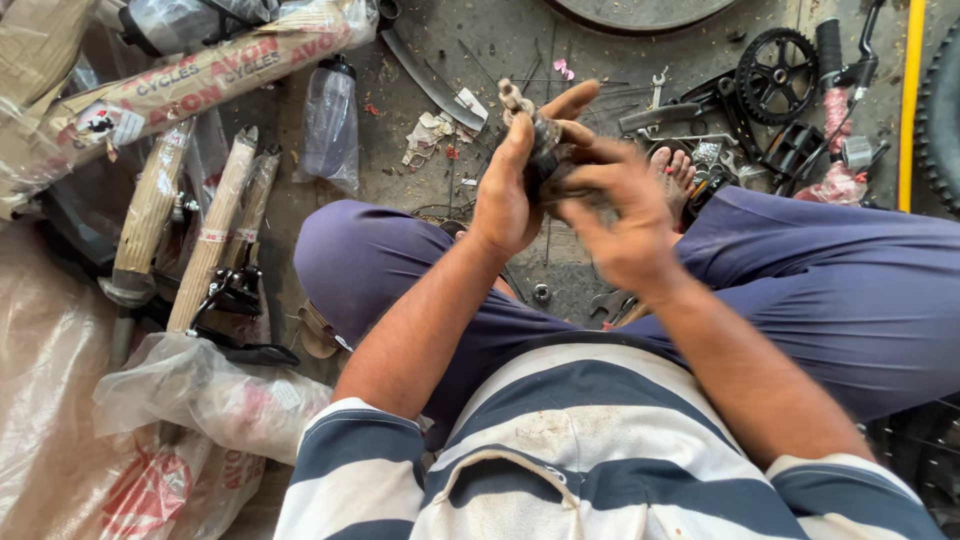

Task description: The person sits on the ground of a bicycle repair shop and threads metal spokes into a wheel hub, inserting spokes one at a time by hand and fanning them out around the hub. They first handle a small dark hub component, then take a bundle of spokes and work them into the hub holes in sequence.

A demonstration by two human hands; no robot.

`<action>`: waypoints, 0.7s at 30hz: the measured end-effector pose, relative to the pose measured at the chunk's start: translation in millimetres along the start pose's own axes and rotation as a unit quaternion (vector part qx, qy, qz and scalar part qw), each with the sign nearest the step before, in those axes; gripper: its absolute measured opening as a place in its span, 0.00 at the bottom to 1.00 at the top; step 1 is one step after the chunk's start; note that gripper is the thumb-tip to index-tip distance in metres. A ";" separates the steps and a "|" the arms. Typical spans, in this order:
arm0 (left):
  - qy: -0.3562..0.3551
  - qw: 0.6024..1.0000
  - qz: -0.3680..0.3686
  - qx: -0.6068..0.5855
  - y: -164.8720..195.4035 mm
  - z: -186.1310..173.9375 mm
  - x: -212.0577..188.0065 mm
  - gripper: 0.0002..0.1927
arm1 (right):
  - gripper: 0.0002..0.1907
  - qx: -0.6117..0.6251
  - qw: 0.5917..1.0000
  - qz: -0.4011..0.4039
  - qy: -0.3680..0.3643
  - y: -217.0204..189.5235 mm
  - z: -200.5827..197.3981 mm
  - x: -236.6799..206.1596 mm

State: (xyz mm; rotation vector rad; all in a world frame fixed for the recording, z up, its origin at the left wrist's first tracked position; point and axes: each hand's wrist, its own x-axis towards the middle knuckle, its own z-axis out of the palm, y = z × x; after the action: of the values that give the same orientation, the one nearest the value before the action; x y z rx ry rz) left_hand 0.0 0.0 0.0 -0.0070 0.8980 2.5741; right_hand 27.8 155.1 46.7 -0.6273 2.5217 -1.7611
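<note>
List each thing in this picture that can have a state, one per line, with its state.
Left hand: closed around a small dark bicycle part, held up.
Right hand: on the same part, blurred.
Water bottle: capped, wrapped in clear plastic, lying on the floor.
Chainring: loose, flat on the floor.
Wrench: lying unused.

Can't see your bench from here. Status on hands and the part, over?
Left hand gripping small dark metal part. Right hand on it too, blurred. Spanners and chainring on floor beyond, nothing between.
</note>
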 end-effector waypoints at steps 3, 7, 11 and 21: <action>-0.055 0.995 0.062 0.053 0.8 1.8 -4.7 0.39 | 0.19 0.273 0.927 0.233 0.109 44.9 28.1 -17.3; -0.053 0.908 0.216 0.356 -1.3 3.9 -2.2 0.37 | 0.14 0.420 0.885 0.195 0.056 83.9 24.9 -18.0; 0.010 0.889 0.256 0.379 -16.4 5.0 2.4 0.37 | 0.15 0.519 0.749 0.400 0.103 83.2 34.7 -20.0; 0.147 0.944 0.240 0.172 -36.8 7.2 4.1 0.25 | 0.11 0.018 0.982 0.115 0.149 67.0 41.2 -11.3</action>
State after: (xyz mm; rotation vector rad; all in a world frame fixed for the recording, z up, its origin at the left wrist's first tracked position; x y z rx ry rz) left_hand 11.2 31.8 -16.7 -0.0833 1.6295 2.8565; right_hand 26.1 141.2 -31.6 -0.0642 2.6026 -1.9323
